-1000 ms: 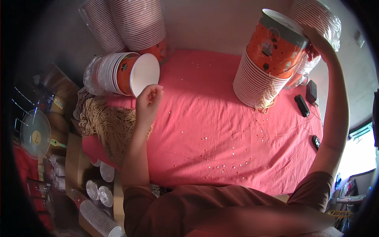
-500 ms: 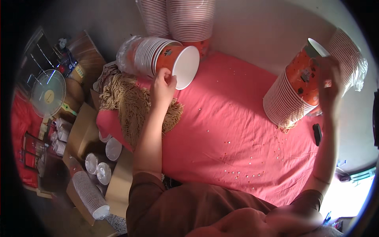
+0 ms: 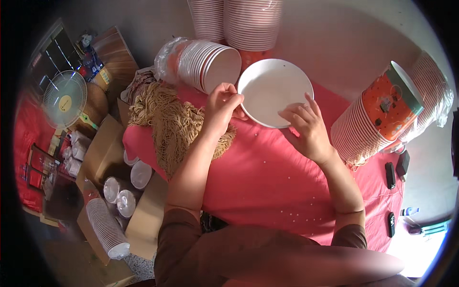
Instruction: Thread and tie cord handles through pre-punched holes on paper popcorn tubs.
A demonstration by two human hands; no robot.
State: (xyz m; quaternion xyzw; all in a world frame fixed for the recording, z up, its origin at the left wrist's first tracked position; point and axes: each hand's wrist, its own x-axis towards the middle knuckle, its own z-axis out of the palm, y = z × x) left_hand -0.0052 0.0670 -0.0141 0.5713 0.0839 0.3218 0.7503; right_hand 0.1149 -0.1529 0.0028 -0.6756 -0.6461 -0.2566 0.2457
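Observation:
A large white-lined paper bucket (image 3: 270, 91) is tilted with its mouth toward me above the table. My left hand (image 3: 220, 112) pinches its left rim between thumb and fingers. My right hand (image 3: 310, 129) is by the lower right rim, fingers apart and slightly blurred; whether they touch the rim I cannot tell. Behind my left hand lies a stack of paper buckets (image 3: 198, 62), partly in clear plastic. To the right a leaning stack of nested buckets (image 3: 356, 129) has an orange-and-green patterned bucket (image 3: 389, 103) on top. Tan strings (image 3: 174, 126) lie beside my left forearm.
A pink cloth (image 3: 253, 191) covers the table, with small bits scattered on it. Tall bucket stacks (image 3: 251, 24) stand at the back. Small black objects (image 3: 390, 175) sit along the right edge. An open cardboard box (image 3: 103, 153) with wrapped cups stands on the left.
My left hand has drawn the front bucket off the lying stack and brought it rightward. My right hand has left the right-hand stack and moved left to this bucket.

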